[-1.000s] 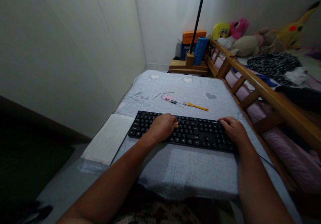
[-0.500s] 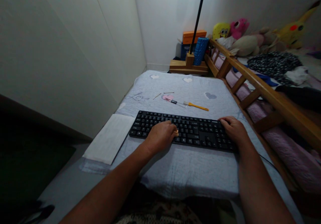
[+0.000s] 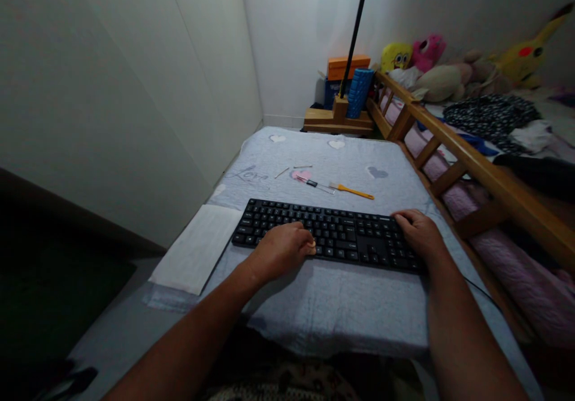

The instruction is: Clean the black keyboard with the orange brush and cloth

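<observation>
A black keyboard lies across the cloth-covered table. My left hand is closed on a small tan piece, mostly hidden by the fingers, and rests over the keyboard's front middle keys. At the keyboard's right end my right hand grips the edge, thumb on top. Beyond the keyboard lie a yellow-handled brush and a thin wire tool with a black middle. Two slim sticks like cotton swabs lie just behind them.
A folded white cloth lies at the table's left edge. To the right runs a wooden bed rail. A white cabinet stands on the left. A lamp stand with a wooden base is past the far edge.
My left hand has shifted slightly left and toward me along the keys, with the tan piece in it. My right hand and the keyboard have stayed in place.
</observation>
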A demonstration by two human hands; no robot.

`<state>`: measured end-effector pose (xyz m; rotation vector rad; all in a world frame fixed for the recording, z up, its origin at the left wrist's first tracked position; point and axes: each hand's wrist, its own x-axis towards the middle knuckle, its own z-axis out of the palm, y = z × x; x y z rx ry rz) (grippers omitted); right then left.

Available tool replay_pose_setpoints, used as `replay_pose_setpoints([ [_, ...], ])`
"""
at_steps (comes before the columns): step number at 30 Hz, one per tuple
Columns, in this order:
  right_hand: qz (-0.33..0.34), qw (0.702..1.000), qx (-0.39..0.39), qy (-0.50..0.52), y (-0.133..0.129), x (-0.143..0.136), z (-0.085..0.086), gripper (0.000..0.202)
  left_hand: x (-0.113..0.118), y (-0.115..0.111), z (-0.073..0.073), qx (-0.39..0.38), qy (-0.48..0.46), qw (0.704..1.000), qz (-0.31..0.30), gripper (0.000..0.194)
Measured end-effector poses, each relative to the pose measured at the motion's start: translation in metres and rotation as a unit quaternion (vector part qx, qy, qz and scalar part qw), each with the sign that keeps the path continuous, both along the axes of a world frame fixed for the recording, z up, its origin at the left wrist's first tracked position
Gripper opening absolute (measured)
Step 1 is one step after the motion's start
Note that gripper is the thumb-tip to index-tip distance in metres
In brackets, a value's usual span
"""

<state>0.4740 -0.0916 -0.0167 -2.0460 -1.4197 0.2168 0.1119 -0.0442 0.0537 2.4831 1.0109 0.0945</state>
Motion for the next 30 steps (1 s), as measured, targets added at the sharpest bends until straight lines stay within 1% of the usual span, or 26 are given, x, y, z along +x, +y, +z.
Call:
replay_pose_setpoints([
  [3, -0.002, 1.000, 0.003, 0.001, 0.000, 0.000, -0.001, 0.030, 0.000, 0.014, 0.005, 0.013, -0.011, 0.999, 0.031, 0.021],
  [7, 0.000, 1.000, 0.002, 0.000, 0.000, 0.000, -0.002, 0.032, 0.008, 0.036, 0.009, 0.058, -0.019, 0.995, 0.080, 0.025],
  [9, 0.001, 1.000, 0.004, 0.001, 0.000, 0.000, -0.002, 0.032, 0.015, 0.045, 0.009, 0.078, -0.006, 0.992, 0.102, 0.025],
  [12, 0.000, 1.000, 0.004, 0.004, 0.000, 0.000, -0.002, 0.031, 0.024, 0.052, 0.004, 0.090, 0.006, 0.990, 0.109, 0.025],
  [15, -0.002, 1.000, 0.002, 0.004, 0.000, 0.000, -0.001, 0.031, 0.029, 0.053, -0.003, 0.084, 0.017, 0.991, 0.100, 0.026],
  [19, -0.003, 1.000, -0.002, 0.001, 0.000, -0.001, 0.000, 0.033, 0.030, 0.049, -0.009, 0.083, 0.020, 0.991, 0.102, 0.029],
  [25, 0.000, 1.000, 0.006, -0.002, 0.000, 0.000, -0.002, 0.032, 0.022, 0.039, -0.012, 0.063, 0.009, 0.994, 0.092, 0.028],
  [30, 0.001, 1.000, 0.002, -0.003, 0.000, 0.001, -0.003, 0.032, 0.016, 0.025, -0.010, 0.045, 0.003, 0.996, 0.080, 0.025],
])
